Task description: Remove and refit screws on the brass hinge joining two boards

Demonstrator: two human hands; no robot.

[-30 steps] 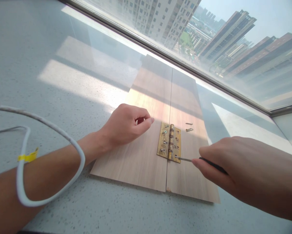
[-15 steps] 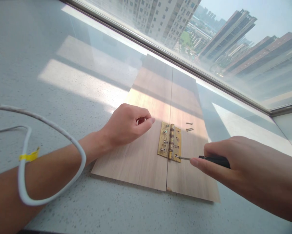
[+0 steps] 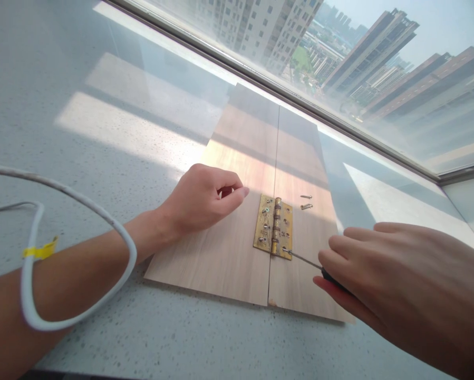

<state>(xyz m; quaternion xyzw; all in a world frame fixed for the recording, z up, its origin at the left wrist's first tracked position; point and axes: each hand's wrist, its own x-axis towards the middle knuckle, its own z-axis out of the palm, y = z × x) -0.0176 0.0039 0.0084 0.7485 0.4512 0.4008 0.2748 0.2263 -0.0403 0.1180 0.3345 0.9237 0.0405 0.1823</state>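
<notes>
A brass hinge (image 3: 277,224) lies across the seam between two pale wooden boards (image 3: 221,264). Several screws stand in its left leaf. My right hand (image 3: 387,285) is wrapped round a screwdriver (image 3: 306,259) with a dark handle mostly hidden in the grip. Its shaft slants to a screw (image 3: 286,250) at the lowest hole of the right leaf. The other right-leaf holes show no standing screws. My left hand (image 3: 209,198) rests on the left board beside the hinge, fingers curled and thumb against the forefinger, with nothing visible in them.
A few loose screws (image 3: 306,206) lie on the right board. A white cable (image 3: 129,248) with a yellow tie (image 3: 42,249) loops over my left forearm. Beneath is a speckled counter (image 3: 142,338), bordered at the back by a window frame (image 3: 221,53).
My right hand has turned on the screwdriver, and the handle now tilts further down to the right. The tip stays at the same screw. My left hand keeps its pose while the view shifts slightly.
</notes>
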